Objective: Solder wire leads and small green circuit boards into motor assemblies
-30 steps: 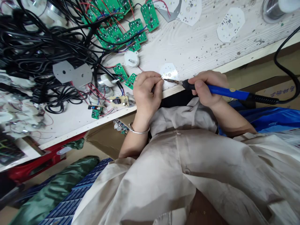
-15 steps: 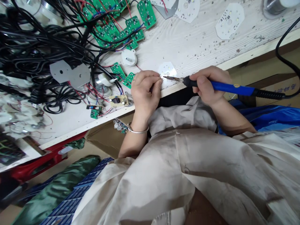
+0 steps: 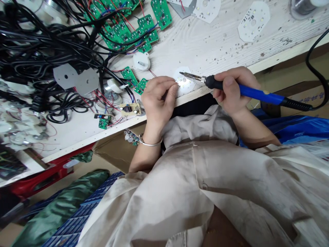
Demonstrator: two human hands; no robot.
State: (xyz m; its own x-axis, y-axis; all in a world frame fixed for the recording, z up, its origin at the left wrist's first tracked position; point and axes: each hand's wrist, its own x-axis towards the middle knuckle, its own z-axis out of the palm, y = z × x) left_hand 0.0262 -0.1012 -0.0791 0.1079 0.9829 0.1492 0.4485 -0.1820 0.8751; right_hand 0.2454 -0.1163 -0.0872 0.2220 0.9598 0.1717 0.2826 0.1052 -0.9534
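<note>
My right hand (image 3: 235,90) is wrapped round the blue and black handle of a soldering iron (image 3: 259,93). The iron's metal tip points left and hovers over a white LED board (image 3: 189,83) at the bench's front edge; whether it touches cannot be told. At the left side of that board, my left hand (image 3: 159,97) is closed in a pinch, thumb against forefinger. Whatever lies between these fingertips is too small to make out. A short red wire runs behind this hand, close to a small green circuit board (image 3: 141,86) and a white round motor-like part (image 3: 141,61).
Tangled black cables (image 3: 51,44) cover the bench's left side. Several green circuit boards (image 3: 125,32) with wires lie at the back. Another white LED board (image 3: 253,21) and a solder spool (image 3: 304,7) sit at the right. The iron's cord (image 3: 315,73) hangs on the right.
The soldering iron's tip has shifted up and away from the left fingertips, toward the board's far edge. My right hand moved slightly right and up. My left hand stays pinched at nearly the same spot.
</note>
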